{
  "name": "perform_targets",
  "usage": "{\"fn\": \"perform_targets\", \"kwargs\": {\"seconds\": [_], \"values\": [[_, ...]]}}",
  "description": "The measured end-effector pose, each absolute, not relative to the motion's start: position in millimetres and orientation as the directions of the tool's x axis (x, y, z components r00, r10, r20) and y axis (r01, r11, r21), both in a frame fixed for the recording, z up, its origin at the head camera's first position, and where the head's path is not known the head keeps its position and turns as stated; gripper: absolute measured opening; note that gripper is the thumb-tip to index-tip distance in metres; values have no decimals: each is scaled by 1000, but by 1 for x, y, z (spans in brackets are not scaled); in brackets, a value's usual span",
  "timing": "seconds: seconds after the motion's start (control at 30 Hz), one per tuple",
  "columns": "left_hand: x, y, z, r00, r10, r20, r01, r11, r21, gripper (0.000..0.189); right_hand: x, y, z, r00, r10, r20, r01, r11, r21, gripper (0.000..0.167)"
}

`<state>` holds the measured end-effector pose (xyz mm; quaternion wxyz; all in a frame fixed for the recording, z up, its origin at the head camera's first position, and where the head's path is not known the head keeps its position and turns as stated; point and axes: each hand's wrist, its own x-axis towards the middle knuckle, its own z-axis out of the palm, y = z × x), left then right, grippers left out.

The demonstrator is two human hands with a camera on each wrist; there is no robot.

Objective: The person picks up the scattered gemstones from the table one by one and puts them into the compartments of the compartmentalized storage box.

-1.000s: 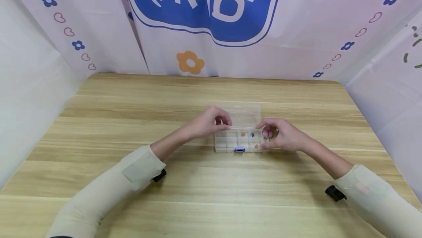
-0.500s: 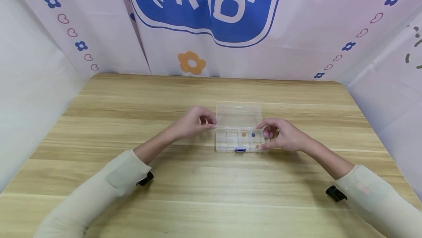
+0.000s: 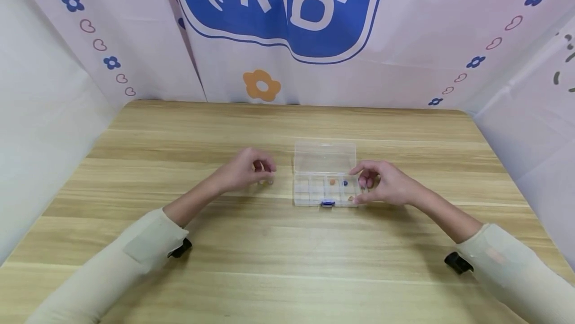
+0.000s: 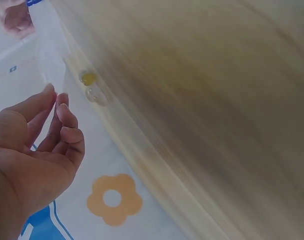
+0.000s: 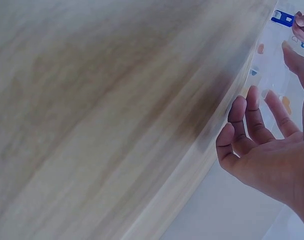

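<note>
A clear plastic compartment box (image 3: pixel 302 197) lies on the table with its lid (image 3: pixel 325 158) folded back. Inside are an orange bead (image 3: pixel 332 182), a blue bead (image 3: pixel 345 183) and another orange one (image 3: pixel 351 198) at the front right. My right hand (image 3: pixel 390 184) grips the box's right end, thumb at the front corner, index finger at the hinge side. My left hand (image 3: pixel 244 169) hovers left of the box, thumb and index tips close together with nothing visible between them. Just beyond those fingertips, a yellow bead (image 4: pixel 88 78) and a clear bead (image 4: pixel 96 95) lie side by side.
The wooden table (image 3: pixel 287 254) ends in front of a hanging printed cloth (image 3: pixel 359 84). A blue latch (image 3: pixel 327 203) sits on the box's front edge. Black wrist mounts (image 3: pixel 458 263) hang under both sleeves.
My left hand has moved left, from over the box's back left part to beside the loose beads on the table. The right hand and the box have stayed in place.
</note>
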<state>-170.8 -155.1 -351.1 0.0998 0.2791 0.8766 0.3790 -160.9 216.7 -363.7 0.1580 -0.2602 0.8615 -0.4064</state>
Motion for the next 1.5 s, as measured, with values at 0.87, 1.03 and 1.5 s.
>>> {"fn": "perform_targets", "kwargs": {"seconds": [0.87, 1.03, 1.5], "values": [[-171, -184, -363, -830, 557, -36, 401, 639, 656, 11, -161, 217, -362, -814, -578, -64, -321, 539, -779, 55], [-172, -184, -364, -826, 562, -47, 409, 654, 637, 10, -161, 217, -362, -814, -576, -67, -319, 541, -778, 55], [-172, -185, -361, -821, 568, -51, 419, 661, 623, 6, -161, 216, -361, -810, -584, -59, -339, 549, -764, 55]]}}
